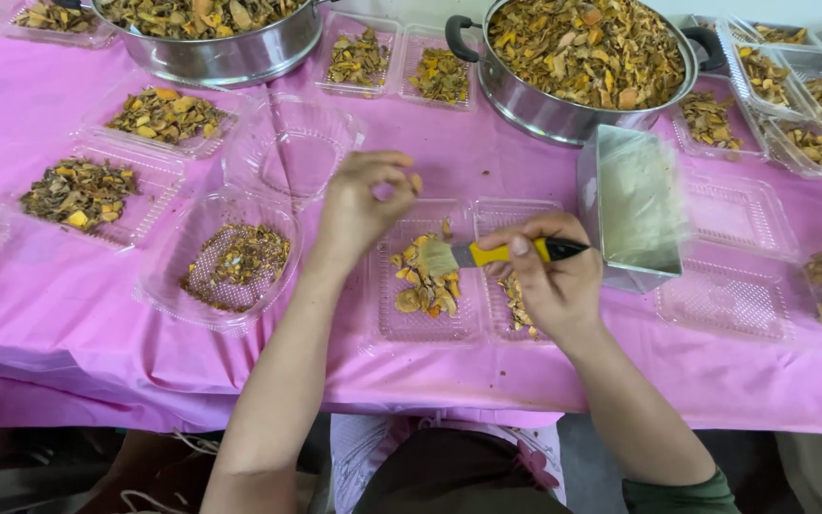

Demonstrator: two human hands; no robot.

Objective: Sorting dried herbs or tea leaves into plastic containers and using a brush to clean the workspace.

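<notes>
Pink table cover (487, 181): spans the whole bench, carrying all items. 2 steel pots (577, 57) stand well beyond the fingers, heaped with dried yellow-brown pieces, likely as bulk stock kept within reach. Clear plastic trays (159, 119) lie in rows on both sides, some filled, some bare. A steel scoop-like box (632, 205) sits just beyond the right knuckles.

The clear hinged tray (425, 286) lies directly below both sets of fingers, partly filled, positioned so anything dropped lands inside.

Left hand (359, 205): forearm raised from the table edge, wrist bent, fingertips pinched nearly shut on 1 small dried piece (415, 182), held above the tray.

Right hand (549, 271): fingers curled tight around the yellow-handled brush (497, 253), thumb on top, bristles pointing toward the left fingers, just over the tray's contents.
</notes>
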